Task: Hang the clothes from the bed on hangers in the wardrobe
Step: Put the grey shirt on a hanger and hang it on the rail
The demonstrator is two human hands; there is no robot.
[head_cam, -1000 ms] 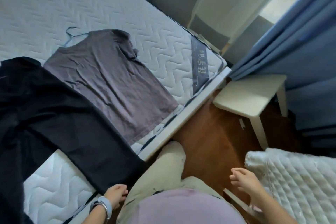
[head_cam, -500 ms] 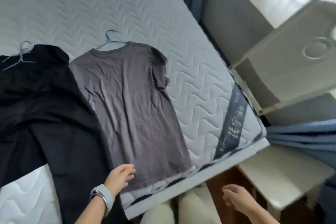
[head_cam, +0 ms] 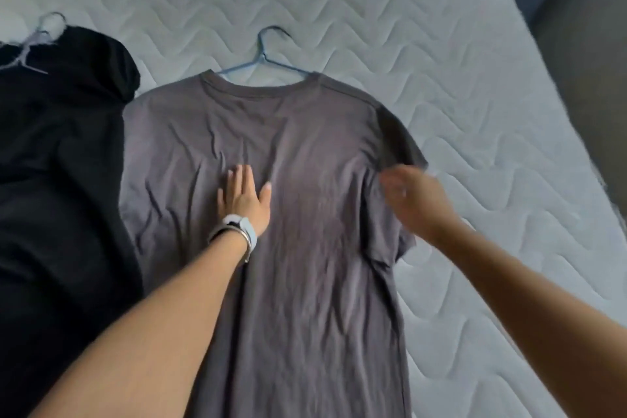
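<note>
On the bed [head_cam: 441,44], tee [head_cam: 305,231] lies w/ hanger [head_cam: 268,58] in its neck. Both hands now up fm the edge: L hand [head_cam: 244,202] flat on tee, fingers straight; R hand [head_cam: 414,200] at sleeve [head_cam: 400,136], blurred, grip unclear. Pickup next, I'd say.

The left hand [head_cam: 245,201] presses flat on the grey T-shirt [head_cam: 305,248], which lies on the mattress [head_cam: 441,44]; the blurred right hand [head_cam: 412,200] reaches its sleeve.
</note>
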